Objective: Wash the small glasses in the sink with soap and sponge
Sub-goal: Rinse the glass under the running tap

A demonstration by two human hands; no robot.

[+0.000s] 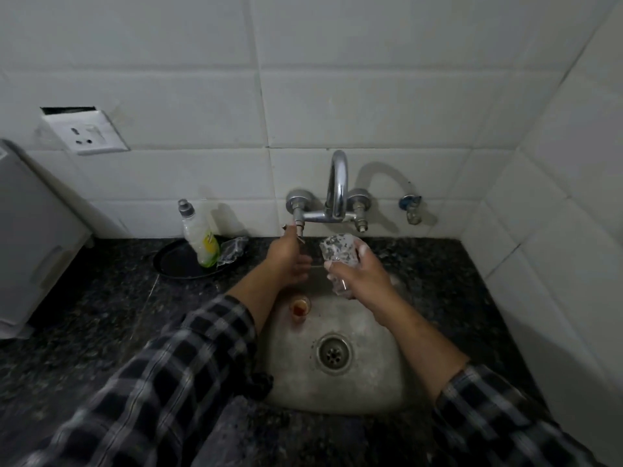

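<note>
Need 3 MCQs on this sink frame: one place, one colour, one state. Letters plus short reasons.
1. Where is the soap bottle? A on a shelf; B on the dark plate left of the tap; C in a hand.
2. What colour is the residue in the standing glass in the sink? A reddish; B green; C blue.
3. The held glass in the right hand is: A dry; B foam-covered; C broken.
Key: 1 B, the bottle sits on the plate by the wall. 2 A, the glass's bottom shows red-orange. 3 B, white suds coat it.
</note>
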